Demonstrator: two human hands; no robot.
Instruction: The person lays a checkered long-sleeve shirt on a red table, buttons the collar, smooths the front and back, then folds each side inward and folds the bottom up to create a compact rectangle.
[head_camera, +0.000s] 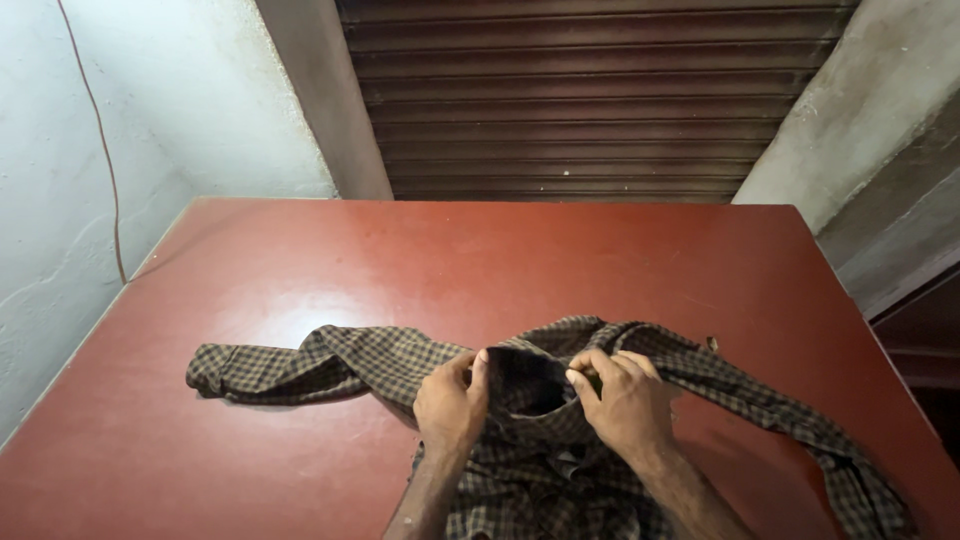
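Observation:
A brown and dark checked shirt (340, 362) lies crumpled on a red-brown table (480, 260), one sleeve stretched out to the left and the other trailing to the lower right. My left hand (450, 405) pinches the left side of the collar opening. My right hand (620, 400) pinches the collar's right side, fingers closed on the cloth. The collar stands up between both hands as a dark open loop. The shirt's body hangs toward me, partly hidden by my forearms.
The table's far edge meets a dark brown roller shutter (580, 100). A pale plaster wall (120, 130) with a thin hanging wire stands at the left. A grey concrete pillar (860, 110) rises at the right. Bare tabletop lies beyond the shirt.

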